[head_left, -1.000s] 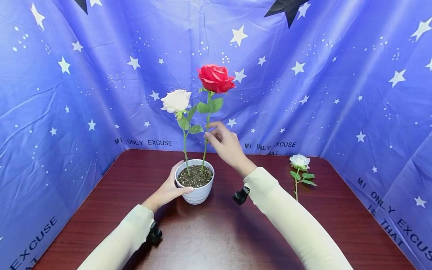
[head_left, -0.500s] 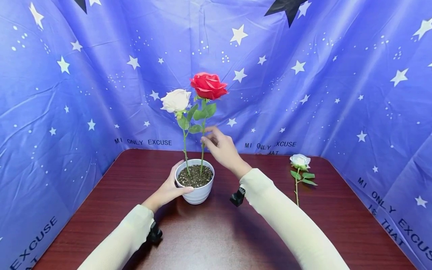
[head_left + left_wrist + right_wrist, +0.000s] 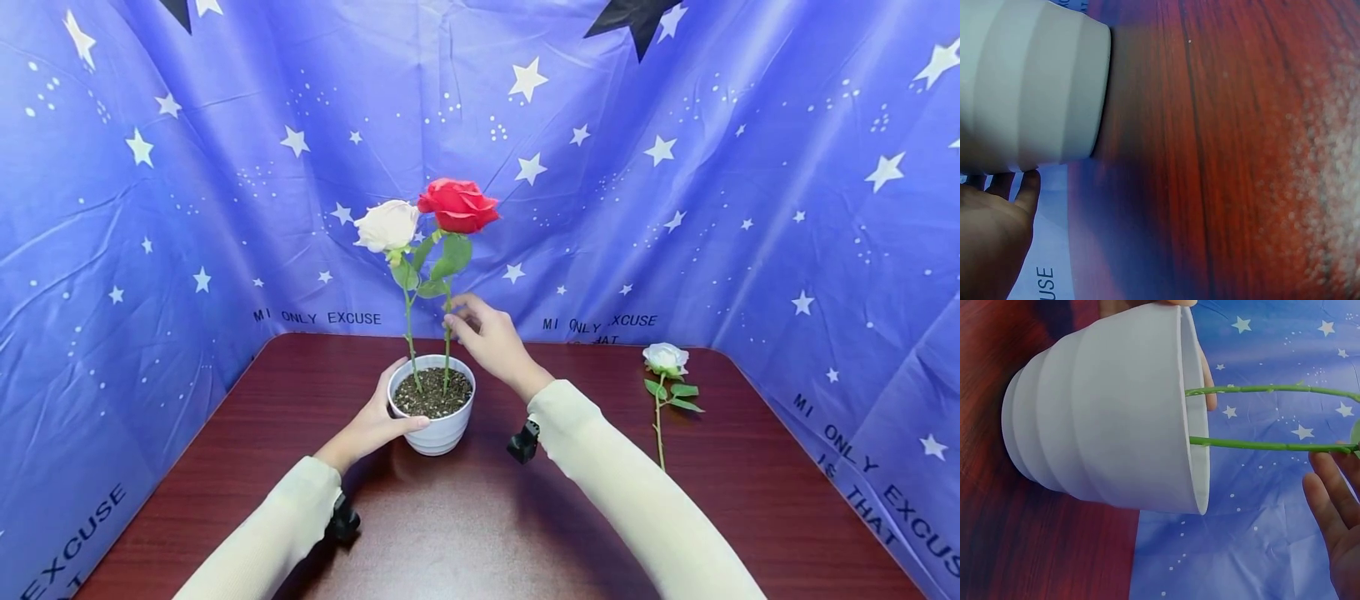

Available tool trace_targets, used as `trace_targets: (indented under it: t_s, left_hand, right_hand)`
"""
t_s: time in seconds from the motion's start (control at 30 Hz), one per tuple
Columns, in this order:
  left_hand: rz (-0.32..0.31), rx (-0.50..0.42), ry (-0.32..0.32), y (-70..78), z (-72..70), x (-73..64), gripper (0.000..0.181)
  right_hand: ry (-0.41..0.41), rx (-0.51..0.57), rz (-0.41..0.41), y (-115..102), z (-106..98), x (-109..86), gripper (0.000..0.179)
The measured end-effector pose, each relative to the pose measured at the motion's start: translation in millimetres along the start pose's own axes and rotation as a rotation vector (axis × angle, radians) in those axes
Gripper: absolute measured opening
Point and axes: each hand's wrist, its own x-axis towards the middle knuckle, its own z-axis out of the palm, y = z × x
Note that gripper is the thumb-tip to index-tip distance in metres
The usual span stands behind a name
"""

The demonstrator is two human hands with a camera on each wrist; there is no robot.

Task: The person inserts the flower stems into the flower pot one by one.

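Note:
A white ribbed flower pot (image 3: 442,436) filled with dark soil stands on the table. My left hand (image 3: 372,425) grips its left side, thumb at the front below the rim and fingers round the back. In the pot a white rose (image 3: 387,225) stands upright. Beside it, a red rose (image 3: 459,206) has its stem's lower end in the soil. My right hand (image 3: 491,340) pinches that stem about midway between soil and bloom. In the right wrist view two green stems rise from the pot (image 3: 1116,412), with fingers (image 3: 1319,494) at the nearer one; the rim hides the soil.
Another white rose (image 3: 665,360) with green leaves lies on the right of the dark red wooden table (image 3: 465,533), its stem end hidden by the right sleeve (image 3: 630,475). A blue curtain (image 3: 247,167) with stars surrounds the table's back and sides.
The red rose has gone down and slightly left, its bloom now close to the white one. My right hand has come down with it. The left hand and pot have stayed put.

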Motion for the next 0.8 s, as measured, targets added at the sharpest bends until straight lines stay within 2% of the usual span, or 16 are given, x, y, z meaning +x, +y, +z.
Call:
trace_targets:
  t_s: [0.13,0.27,0.53,0.8]
  left_hand:
    - [-0.004,-0.011,0.002,1.3,0.8,-0.1,0.107]
    - [-0.01,-0.019,0.0,1.8,1.2,-0.4,0.107]
    - [0.001,-0.029,0.001,-0.6,0.6,0.1,0.107]
    - [-0.003,-0.018,0.003,0.3,1.4,-0.1,0.108]
  right_hand:
    - [0.004,0.025,0.007,1.3,-0.2,-1.6,0.013]
    - [-0.029,0.024,-0.006,1.9,0.9,-2.7,0.01]
    - [-0.074,0.003,-0.087,-1.6,5.1,-3.9,0.01]
    - [-0.082,0.015,-0.081,-0.3,10.1,-5.2,0.006]
